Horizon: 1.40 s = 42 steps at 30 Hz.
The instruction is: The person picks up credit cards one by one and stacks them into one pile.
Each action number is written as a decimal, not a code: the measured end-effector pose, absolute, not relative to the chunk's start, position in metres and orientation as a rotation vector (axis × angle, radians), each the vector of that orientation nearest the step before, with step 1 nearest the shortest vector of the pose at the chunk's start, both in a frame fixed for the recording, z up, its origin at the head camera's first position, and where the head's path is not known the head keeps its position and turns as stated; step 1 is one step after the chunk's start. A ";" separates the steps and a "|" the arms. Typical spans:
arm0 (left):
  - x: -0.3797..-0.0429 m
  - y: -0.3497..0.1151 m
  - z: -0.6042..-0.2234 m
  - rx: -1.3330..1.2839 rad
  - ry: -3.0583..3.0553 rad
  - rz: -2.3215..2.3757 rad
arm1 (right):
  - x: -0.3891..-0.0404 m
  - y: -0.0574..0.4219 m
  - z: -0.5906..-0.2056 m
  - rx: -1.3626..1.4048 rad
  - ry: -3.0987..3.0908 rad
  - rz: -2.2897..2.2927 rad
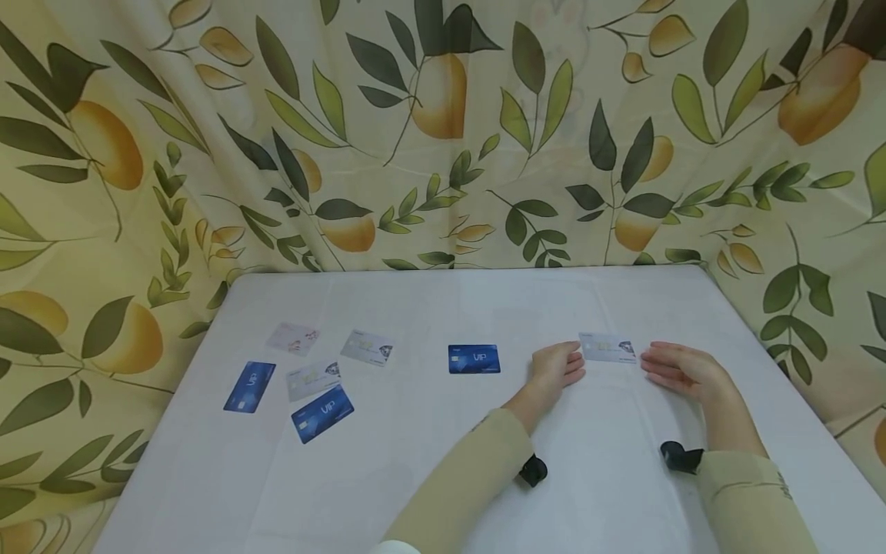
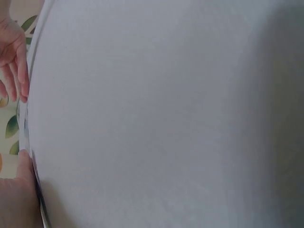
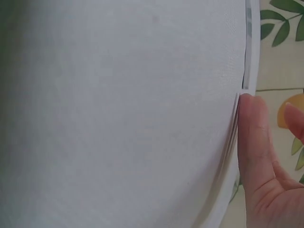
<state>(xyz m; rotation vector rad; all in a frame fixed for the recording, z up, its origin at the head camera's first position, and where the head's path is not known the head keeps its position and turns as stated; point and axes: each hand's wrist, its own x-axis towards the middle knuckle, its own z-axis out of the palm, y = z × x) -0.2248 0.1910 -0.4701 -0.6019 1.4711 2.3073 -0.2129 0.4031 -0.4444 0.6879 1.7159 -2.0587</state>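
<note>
A pale bank card with a dark emblem [image 1: 607, 347] lies flat on the right part of the white table. My left hand [image 1: 554, 371] rests at the card's left edge, its fingertips seeming to touch it. On the other side my right hand [image 1: 681, 371] lies with fingers extended towards the card's right edge, a slight gap between them. To the left of my left hand lies a blue VIP card [image 1: 474, 359]. In the right wrist view the right hand [image 3: 263, 156] has its fingers straight and the thumb apart. The left wrist view catches the left hand [image 2: 19, 199] only partly.
Several cards lie on the table's left: a blue card [image 1: 249, 387], another blue card [image 1: 322, 414] touching a pale card [image 1: 314, 380], a second pale card [image 1: 368, 347] and a faint reddish-patterned one [image 1: 294, 338]. Behind the table [image 1: 415, 469] hangs a fruit-patterned curtain [image 1: 388, 192].
</note>
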 end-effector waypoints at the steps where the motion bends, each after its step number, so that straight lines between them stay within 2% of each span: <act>1: -0.225 0.192 -0.470 -0.602 1.452 2.321 | -0.213 0.403 -0.444 0.691 1.721 -2.054; 30: -0.223 0.200 -0.470 -0.649 1.336 2.345 | -0.215 0.403 -0.443 0.583 1.680 -2.071; 42: -0.226 0.200 -0.469 -0.731 1.255 2.366 | -0.218 0.397 -0.440 0.627 1.644 -2.085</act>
